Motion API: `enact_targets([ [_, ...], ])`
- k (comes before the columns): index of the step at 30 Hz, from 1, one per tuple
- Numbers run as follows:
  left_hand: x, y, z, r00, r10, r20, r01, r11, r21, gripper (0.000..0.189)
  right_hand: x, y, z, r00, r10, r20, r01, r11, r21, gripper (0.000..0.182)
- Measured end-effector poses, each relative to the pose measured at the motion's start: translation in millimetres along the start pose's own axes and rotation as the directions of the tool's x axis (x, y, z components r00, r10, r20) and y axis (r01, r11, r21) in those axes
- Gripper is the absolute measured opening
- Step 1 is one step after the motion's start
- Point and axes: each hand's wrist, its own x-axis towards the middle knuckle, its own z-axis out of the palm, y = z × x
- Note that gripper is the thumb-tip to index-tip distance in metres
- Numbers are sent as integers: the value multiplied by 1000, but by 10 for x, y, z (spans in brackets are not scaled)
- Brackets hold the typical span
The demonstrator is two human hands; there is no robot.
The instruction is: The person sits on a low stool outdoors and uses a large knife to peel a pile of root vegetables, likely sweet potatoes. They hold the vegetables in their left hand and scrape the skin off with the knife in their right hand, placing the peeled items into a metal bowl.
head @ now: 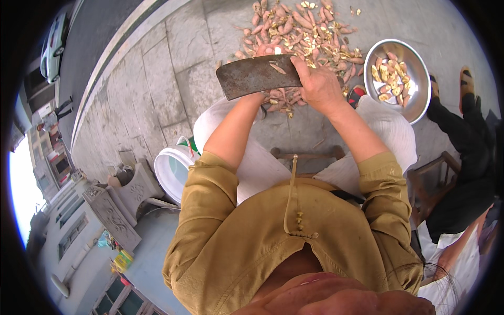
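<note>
My right hand [323, 86] grips a broad rusty cleaver [258, 76] near its handle, the blade reaching left. A thin peel-coloured sliver [278, 68] clings to the blade. Behind the blade is my left hand [267, 50], mostly hidden; its fingers appear closed around a sweet potato piece [278, 50] with a pale cut face. Beyond and below the hands lies a heap of sweet potatoes [303, 27], whole and cut, on the paving. To the right, a round metal basin [423, 78] holds cut sweet potato pieces [393, 76].
A white bucket [173, 169] stands by my left leg. At right are a person's sandalled feet [467, 84] and dark trousers, near a wooden stool [433, 185]. A carved stone block [114, 212] lies at left, with a road and parked car [53, 47] farther off.
</note>
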Motion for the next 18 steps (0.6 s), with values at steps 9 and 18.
enact_targets([
  [9, -135, 220, 175, 944, 289, 161, -317, 654, 687, 21, -9, 267, 45, 881, 400, 253, -391, 916, -87, 44],
  [18, -23, 258, 69, 975, -222, 22, 219, 937, -272, 36, -12, 131, -11, 917, 364, 162, -378, 923, 67, 38],
])
